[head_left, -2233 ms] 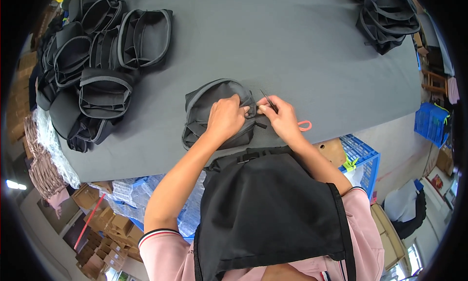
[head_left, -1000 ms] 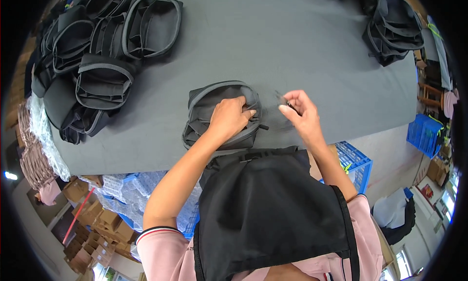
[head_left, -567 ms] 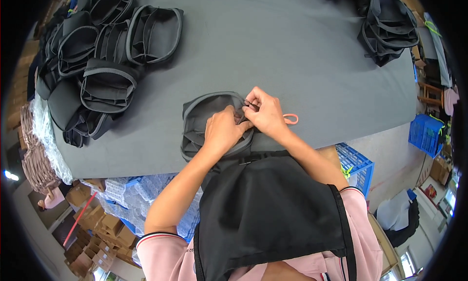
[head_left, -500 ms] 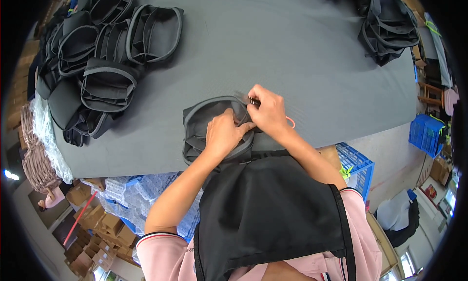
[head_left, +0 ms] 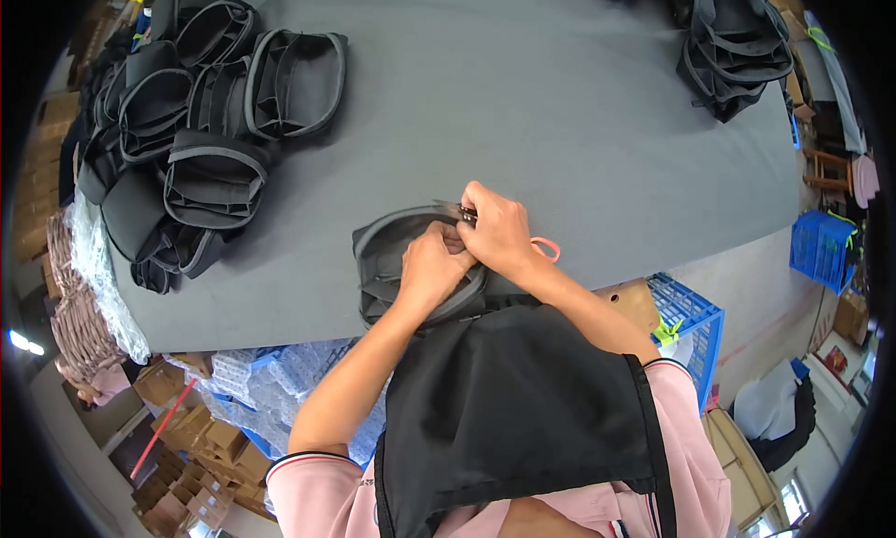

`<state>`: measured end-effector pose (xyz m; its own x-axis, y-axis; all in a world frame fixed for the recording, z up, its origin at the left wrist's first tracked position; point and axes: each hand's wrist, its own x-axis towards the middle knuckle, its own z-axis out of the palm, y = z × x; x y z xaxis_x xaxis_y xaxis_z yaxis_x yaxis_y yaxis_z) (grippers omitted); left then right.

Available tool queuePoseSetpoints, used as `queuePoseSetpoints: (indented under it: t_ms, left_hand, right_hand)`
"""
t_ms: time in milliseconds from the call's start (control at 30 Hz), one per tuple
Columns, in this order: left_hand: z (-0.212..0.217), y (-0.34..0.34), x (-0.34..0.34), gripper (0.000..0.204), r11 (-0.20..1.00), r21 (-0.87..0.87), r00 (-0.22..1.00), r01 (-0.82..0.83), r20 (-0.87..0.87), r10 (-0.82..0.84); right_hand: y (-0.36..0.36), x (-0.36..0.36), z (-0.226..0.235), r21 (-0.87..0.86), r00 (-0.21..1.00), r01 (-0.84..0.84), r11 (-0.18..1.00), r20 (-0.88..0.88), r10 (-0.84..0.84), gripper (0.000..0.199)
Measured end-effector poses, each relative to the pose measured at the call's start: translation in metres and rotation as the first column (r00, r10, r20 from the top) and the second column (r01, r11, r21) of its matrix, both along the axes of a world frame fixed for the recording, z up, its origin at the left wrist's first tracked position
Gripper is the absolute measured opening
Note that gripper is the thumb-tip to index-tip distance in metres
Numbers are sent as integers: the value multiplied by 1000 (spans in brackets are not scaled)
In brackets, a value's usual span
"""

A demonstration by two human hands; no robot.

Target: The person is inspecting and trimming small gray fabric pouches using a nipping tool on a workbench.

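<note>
Head view: I list one open dark pouch (head_left: 381,251) on grey surface (head_left: 560,146); left hand (head_left: 434,265) inside, fingers bunched, grip I cannot tell; right hand (head_left: 497,232) grasping pointed tool (head_left: 468,215).

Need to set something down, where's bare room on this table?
Bare gray table: between left pouches and right pouches, also right of the orange loop. Crowded: at those pouches, and where left hand and right hand meet over an open pouch.

There are two hands (head_left: 432,269) (head_left: 497,232), one pouch (head_left: 376,256) beneath, one coral loop (head_left: 557,250) and two pouch piles (head_left: 215,179) (head_left: 742,48) (left, right).
</note>
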<state>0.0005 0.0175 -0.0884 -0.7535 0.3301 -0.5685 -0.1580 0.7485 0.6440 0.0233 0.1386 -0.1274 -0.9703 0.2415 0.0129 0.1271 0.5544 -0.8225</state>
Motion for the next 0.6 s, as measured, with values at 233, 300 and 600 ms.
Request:
queuePoseSetpoints:
  t_ms: [233, 300, 600]
  left_hand:
    - [4, 21, -9, 29, 932, -176, 908, 316, -228, -351]
    - [-5, 16, -20, 32, 908, -187, 890, 376, -200, -410]
    - [22, -8, -39, 37, 922, 352, 932, 159, 255, -258]
  right_hand:
    - [26, 3, 15, -699, 972, 65, 712, 205, 112, 24]
    - [39, 15, 12, -707, 973, 86, 702, 212, 95, 33]
    - [49, 47, 35, -376, 993, 50, 925, 114, -8, 25]
